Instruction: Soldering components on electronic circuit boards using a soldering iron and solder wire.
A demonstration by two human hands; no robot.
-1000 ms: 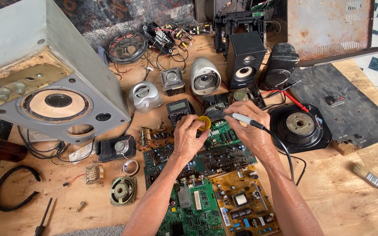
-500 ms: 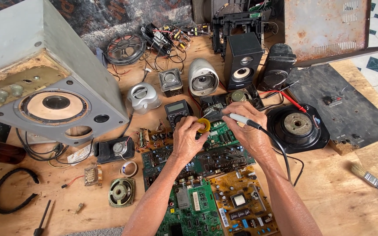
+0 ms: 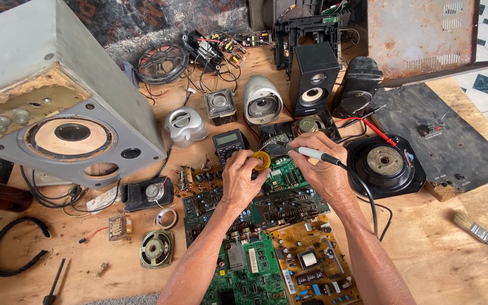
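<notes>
My left hand (image 3: 244,179) pinches a small yellow ring-shaped roll (image 3: 262,161) over a dark green circuit board (image 3: 266,203). My right hand (image 3: 320,168) grips a soldering iron (image 3: 312,153) with a white barrel and black handle, its tip pointing left close to the yellow roll. The iron's black cord (image 3: 368,197) runs down past my right wrist. A black multimeter (image 3: 227,142) lies just beyond my left hand. Two more boards, a green board (image 3: 249,271) and a yellow-brown board (image 3: 312,260), lie between my forearms.
A big grey speaker cabinet (image 3: 57,107) fills the left side. Small speakers (image 3: 262,100) and a black speaker box (image 3: 313,79) stand behind the boards. A round black woofer (image 3: 384,164) lies at right, a paintbrush (image 3: 481,232) near the right edge, a loose speaker driver (image 3: 156,248) at lower left.
Both hands stay over the dark green board with the soldering iron and yellow roll; only slight shifts of the hands and view.
</notes>
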